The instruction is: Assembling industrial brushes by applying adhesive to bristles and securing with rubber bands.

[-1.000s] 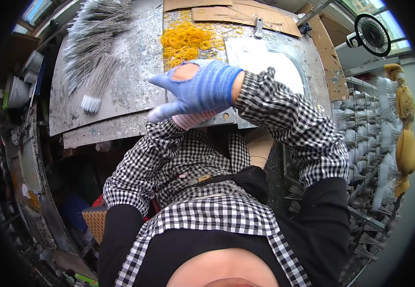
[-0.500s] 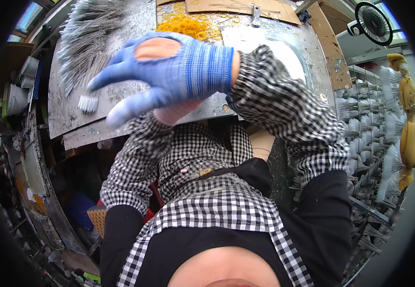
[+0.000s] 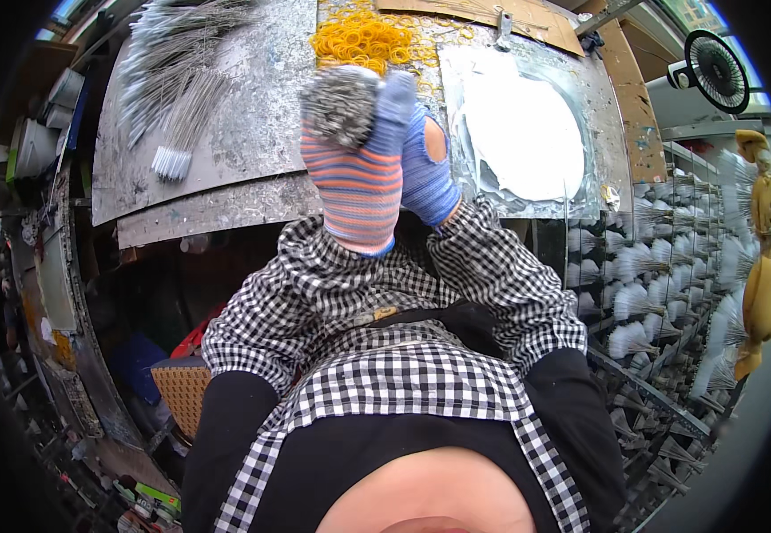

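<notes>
My left hand (image 3: 353, 195), in an orange and blue striped glove, is closed around a thick bundle of thin metal wires (image 3: 341, 108). The grey wire ends face up toward me. Just right of it and partly behind it is my right hand (image 3: 428, 169), in a blue glove with a hole over the back. It is against the left hand, and its fingers are hidden. White-tipped wire bundles (image 3: 172, 62) lie on the table at the left. One smaller bundle (image 3: 192, 124) lies closer to me, its pale tips pointing my way.
A pile of yellow rubber bands (image 3: 363, 40) lies at the table's far middle. Right of it, a white pasty patch (image 3: 528, 133) spreads on a sheet. Cardboard (image 3: 483, 19) runs along the far edge. At the right are racks of white-tufted bundles (image 3: 643, 275) and a black fan (image 3: 716, 71).
My right hand has swung from the left, where its fingers were spread, to the right side of my left hand. My left hand, mostly hidden before, now shows with the wire bundle.
</notes>
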`<state>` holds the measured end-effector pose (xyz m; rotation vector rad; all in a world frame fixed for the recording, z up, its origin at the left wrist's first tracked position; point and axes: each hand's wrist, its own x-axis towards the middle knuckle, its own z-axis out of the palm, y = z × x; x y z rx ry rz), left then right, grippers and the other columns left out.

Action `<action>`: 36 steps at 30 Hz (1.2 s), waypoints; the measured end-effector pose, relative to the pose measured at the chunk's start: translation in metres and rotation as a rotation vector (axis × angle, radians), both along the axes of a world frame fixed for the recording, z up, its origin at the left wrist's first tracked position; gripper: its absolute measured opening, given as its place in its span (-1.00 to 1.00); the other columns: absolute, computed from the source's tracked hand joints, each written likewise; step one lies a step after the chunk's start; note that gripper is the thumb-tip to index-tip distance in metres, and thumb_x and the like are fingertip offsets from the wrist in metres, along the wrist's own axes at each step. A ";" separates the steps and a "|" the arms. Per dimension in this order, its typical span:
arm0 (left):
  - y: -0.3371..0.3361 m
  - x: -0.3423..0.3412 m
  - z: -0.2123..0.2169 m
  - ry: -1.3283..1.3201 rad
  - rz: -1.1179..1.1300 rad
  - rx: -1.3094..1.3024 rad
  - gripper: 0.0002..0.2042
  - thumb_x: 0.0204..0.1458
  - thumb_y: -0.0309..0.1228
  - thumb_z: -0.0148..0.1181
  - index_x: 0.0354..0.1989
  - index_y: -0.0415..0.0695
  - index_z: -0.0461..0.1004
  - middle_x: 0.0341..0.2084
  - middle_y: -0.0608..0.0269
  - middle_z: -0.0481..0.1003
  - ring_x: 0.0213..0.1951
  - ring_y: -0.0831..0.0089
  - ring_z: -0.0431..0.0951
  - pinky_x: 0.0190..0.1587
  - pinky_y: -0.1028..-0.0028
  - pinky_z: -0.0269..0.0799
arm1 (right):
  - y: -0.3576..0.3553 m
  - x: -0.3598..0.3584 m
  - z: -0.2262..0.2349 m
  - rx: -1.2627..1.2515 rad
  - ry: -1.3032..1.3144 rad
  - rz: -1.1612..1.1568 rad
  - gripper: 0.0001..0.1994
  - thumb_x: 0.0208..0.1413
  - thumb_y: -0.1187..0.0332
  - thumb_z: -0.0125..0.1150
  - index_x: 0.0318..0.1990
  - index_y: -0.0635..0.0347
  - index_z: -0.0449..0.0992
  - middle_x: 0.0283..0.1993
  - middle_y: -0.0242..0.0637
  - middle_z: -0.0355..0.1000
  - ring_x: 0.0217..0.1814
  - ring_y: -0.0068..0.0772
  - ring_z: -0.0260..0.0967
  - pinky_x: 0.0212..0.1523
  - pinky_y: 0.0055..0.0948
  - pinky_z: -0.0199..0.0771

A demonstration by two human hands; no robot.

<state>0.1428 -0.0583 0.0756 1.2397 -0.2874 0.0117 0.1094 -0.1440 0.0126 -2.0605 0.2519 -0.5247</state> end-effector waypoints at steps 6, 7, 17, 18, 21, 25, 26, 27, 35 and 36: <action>0.041 0.036 0.028 -0.065 -0.853 0.011 -0.45 -0.03 -0.46 0.53 0.17 -0.21 0.48 -0.35 0.39 0.60 -0.28 0.64 0.59 -0.12 0.52 0.55 | -0.023 -0.027 0.019 0.497 0.330 0.778 -0.54 0.05 0.32 0.49 0.10 0.19 0.52 -0.04 -0.29 0.57 0.04 -0.39 0.50 0.11 -0.30 0.53; 0.042 0.043 0.030 -0.101 -0.924 0.012 -0.43 -0.04 -0.48 0.52 0.19 -0.21 0.47 -0.34 0.38 0.61 -0.26 0.64 0.60 -0.10 0.51 0.55 | -0.027 -0.031 0.025 0.564 0.347 0.822 -0.55 0.04 0.32 0.50 0.08 0.19 0.53 -0.06 -0.31 0.57 0.02 -0.40 0.51 0.09 -0.32 0.54; 0.004 0.037 -0.021 -0.366 -0.617 0.009 -0.65 -0.05 -0.54 0.55 -0.10 -0.15 0.55 -0.27 0.33 0.63 -0.18 0.61 0.62 -0.06 0.53 0.56 | 0.001 -0.006 -0.059 0.154 -0.028 0.013 -0.42 -0.12 0.18 0.60 0.02 0.22 0.48 -0.07 -0.14 0.55 -0.02 -0.13 0.55 -0.02 -0.18 0.54; -0.001 0.039 -0.028 -0.262 -0.564 -0.024 -0.66 -0.05 -0.54 0.55 -0.11 -0.16 0.55 -0.26 0.34 0.62 -0.17 0.61 0.62 -0.06 0.54 0.56 | 0.003 -0.005 -0.071 0.190 0.124 -0.028 -0.41 -0.13 0.19 0.61 0.04 0.22 0.46 -0.06 -0.12 0.54 0.00 -0.11 0.54 -0.01 -0.19 0.54; 0.005 0.044 -0.044 -0.313 -0.604 -0.016 -0.69 -0.01 -0.55 0.51 -0.11 -0.12 0.55 -0.23 0.38 0.60 -0.16 0.65 0.59 -0.07 0.56 0.54 | 0.006 -0.007 -0.090 0.181 -0.084 -0.008 -0.39 -0.14 0.22 0.61 0.06 0.21 0.45 -0.02 -0.09 0.53 0.02 -0.11 0.54 0.00 -0.21 0.56; 0.004 0.045 -0.047 -0.311 -0.557 0.008 -0.69 0.01 -0.54 0.50 -0.08 -0.10 0.55 -0.25 0.40 0.60 -0.18 0.67 0.58 -0.08 0.57 0.54 | 0.002 -0.008 -0.087 0.212 0.006 0.011 -0.35 -0.17 0.20 0.65 0.07 0.21 0.45 0.05 -0.11 0.52 0.06 -0.19 0.53 0.04 -0.24 0.55; 0.003 0.045 -0.047 -0.278 -0.537 0.036 -0.68 0.01 -0.54 0.50 -0.08 -0.11 0.55 -0.25 0.40 0.60 -0.19 0.67 0.58 -0.08 0.57 0.53 | 0.001 -0.009 -0.085 0.265 0.064 0.019 -0.34 -0.17 0.20 0.66 0.08 0.21 0.45 0.06 -0.12 0.52 0.07 -0.20 0.52 0.05 -0.24 0.55; 0.003 0.045 -0.048 -0.170 -0.632 0.006 -0.68 0.01 -0.54 0.50 -0.07 -0.11 0.54 -0.25 0.42 0.59 -0.19 0.67 0.57 -0.08 0.58 0.53 | 0.001 -0.010 -0.084 0.216 0.029 0.002 -0.31 -0.18 0.20 0.67 0.12 0.21 0.45 0.08 -0.14 0.52 0.09 -0.23 0.52 0.08 -0.25 0.54; -0.009 0.046 -0.087 -0.459 -0.617 -0.063 -0.62 0.01 -0.56 0.47 0.00 -0.10 0.50 -0.10 0.32 0.58 -0.03 0.55 0.57 0.09 0.46 0.51 | -0.006 -0.010 -0.090 -0.039 -0.030 -0.005 -0.26 -0.14 0.18 0.63 0.21 0.24 0.41 0.08 -0.17 0.53 0.14 -0.16 0.50 0.18 -0.25 0.49; -0.009 0.045 -0.090 -0.438 -0.631 -0.066 -0.62 0.01 -0.56 0.47 0.00 -0.10 0.50 -0.10 0.32 0.58 -0.02 0.54 0.57 0.09 0.46 0.51 | -0.009 -0.007 -0.089 -0.200 -0.033 0.052 -0.27 -0.12 0.18 0.62 0.21 0.24 0.41 0.08 -0.16 0.53 0.13 -0.17 0.50 0.18 -0.25 0.50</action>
